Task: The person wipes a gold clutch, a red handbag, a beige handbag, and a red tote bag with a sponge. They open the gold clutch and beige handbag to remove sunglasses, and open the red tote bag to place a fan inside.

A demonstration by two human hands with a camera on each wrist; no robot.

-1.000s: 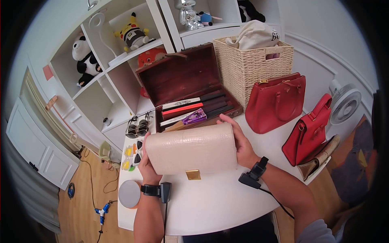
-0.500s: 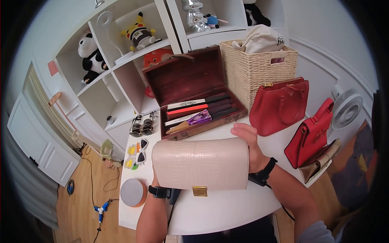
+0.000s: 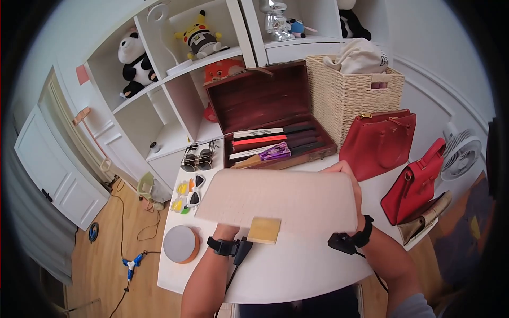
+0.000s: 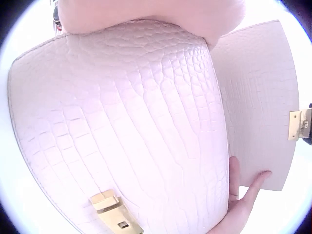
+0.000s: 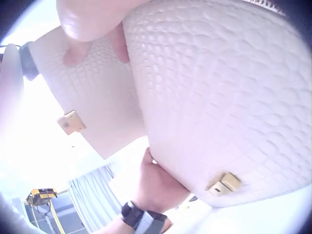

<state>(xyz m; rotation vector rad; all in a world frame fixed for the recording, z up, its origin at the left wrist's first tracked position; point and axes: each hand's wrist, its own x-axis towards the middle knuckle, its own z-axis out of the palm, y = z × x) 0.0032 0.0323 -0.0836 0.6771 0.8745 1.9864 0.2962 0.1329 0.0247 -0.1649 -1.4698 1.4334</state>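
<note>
A pale pink crocodile-embossed handbag (image 3: 286,196) is held up over the white table, with a gold clasp plate (image 3: 264,231) on its near edge. Both wrist views show the flap (image 4: 256,92) standing away from the body (image 5: 234,97), which carries a gold lock (image 5: 224,184). My left hand (image 5: 163,187) grips one side of the body; in the head view most of it is hidden under the bag. Round the other side, my right hand (image 3: 356,191) holds on, its fingers (image 5: 75,51) reaching between flap and body.
Behind the bag an open wooden box (image 3: 260,100) holds folding fans. Sunglasses (image 3: 197,159) and a round grey-topped tin (image 3: 180,244) are at the left. Two red handbags (image 3: 377,143), a brown clutch (image 3: 424,218) and a wicker basket (image 3: 355,90) stand at the right.
The pink handbag has come closer to the head camera and tilted, its clasp plate now looking larger. The head view has swung slightly left. Both hands stay on the bag.
</note>
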